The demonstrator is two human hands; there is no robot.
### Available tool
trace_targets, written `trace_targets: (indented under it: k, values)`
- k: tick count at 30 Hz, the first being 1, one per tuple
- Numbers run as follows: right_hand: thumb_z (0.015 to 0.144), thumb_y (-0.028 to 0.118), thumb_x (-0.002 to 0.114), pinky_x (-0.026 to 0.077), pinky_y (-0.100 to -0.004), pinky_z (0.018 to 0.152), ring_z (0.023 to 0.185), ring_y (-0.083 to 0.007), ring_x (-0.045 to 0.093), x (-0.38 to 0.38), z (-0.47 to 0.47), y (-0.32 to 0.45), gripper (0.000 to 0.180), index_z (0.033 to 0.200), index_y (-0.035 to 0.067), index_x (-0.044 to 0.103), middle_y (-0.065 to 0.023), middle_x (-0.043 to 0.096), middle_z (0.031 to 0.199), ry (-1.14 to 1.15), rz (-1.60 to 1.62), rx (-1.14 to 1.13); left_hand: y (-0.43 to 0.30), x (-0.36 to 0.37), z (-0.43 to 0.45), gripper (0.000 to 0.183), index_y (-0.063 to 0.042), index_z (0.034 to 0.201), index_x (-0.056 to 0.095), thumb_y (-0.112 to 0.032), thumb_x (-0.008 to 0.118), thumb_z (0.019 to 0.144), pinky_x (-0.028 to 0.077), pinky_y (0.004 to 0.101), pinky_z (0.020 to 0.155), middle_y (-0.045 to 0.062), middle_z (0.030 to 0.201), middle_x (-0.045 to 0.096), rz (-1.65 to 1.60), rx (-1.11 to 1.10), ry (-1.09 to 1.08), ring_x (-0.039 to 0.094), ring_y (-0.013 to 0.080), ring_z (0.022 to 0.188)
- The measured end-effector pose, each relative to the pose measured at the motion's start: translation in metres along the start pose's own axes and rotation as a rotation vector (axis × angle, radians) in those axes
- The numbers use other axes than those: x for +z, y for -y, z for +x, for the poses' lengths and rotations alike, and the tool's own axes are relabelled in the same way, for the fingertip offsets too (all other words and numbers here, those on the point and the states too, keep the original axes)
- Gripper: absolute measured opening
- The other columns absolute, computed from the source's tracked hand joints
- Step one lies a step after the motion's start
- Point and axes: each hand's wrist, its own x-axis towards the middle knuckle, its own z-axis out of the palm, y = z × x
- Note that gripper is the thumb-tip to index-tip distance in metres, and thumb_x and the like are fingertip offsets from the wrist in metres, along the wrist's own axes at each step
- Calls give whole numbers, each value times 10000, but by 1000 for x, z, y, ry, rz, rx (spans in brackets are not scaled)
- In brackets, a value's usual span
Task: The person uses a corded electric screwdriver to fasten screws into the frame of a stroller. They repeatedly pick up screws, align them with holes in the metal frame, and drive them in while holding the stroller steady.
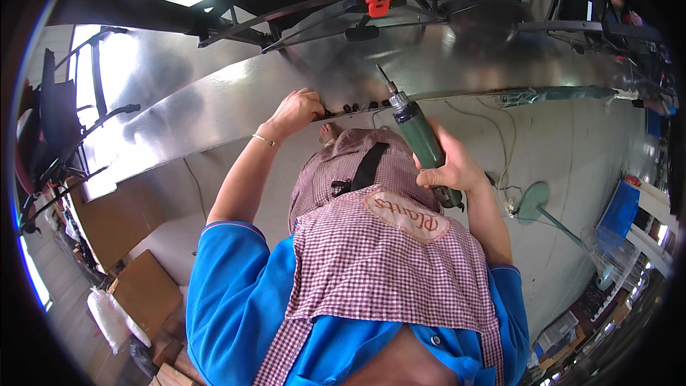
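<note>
My right hand (450, 163) grips a green electric screwdriver (423, 136) by its body, with the bit tilted up and to the left, touching nothing. At the near edge of the metal-topped workbench (225, 86), the fingers of my left hand (303, 110) are curled at a small black part (326, 113); whether they hold it cannot be told. Several small black parts (355, 108) lie in a row along that edge, just right of my left hand. Above the bench top is a black metal frame (236, 16) with a red plastic piece (379, 5).
Another black frame (59, 118) stands at the far left. Cardboard (144, 295) and a white plastic bag (110, 319) are at the lower left. Cords (504, 139) and a green round-based fan stand (536, 201) are on the floor at right, near a blue bin (619, 212).
</note>
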Motion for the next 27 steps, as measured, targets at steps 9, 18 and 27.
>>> trace_targets:
  k: [9, 18, 27]
  values:
    - [685, 302, 904, 484, -249, 608, 699, -94, 558, 0, 4, -1, 1021, 1452, -18, 312, -23, 547, 863, -8, 30, 37, -6, 10, 2, 105, -45, 817, 645, -8, 651, 719, 523, 394, 759, 95, 849, 619, -13, -169, -156, 613, 301, 874]
    - [671, 244, 911, 503, -274, 620, 734, -106, 570, -4, 17, -20, 1016, 1466, 40, 313, -36, 555, 916, 27, -224, 48, -8, 13, 4, 127, -26, 850, 624, 7, 645, 729, 532, 363, 699, 100, 874, 612, -171, -428, -378, 637, 281, 789]
    - [606, 348, 927, 458, -350, 946, 1108, -227, 580, 7, 28, -35, 1061, 1440, 14, 362, -134, 576, 1231, 6, -376, 61, -45, -8, 10, 107, 18, 976, 669, 13, 669, 869, 571, 249, 678, 52, 884, 679, -1194, -725, -609, 654, 111, 769]
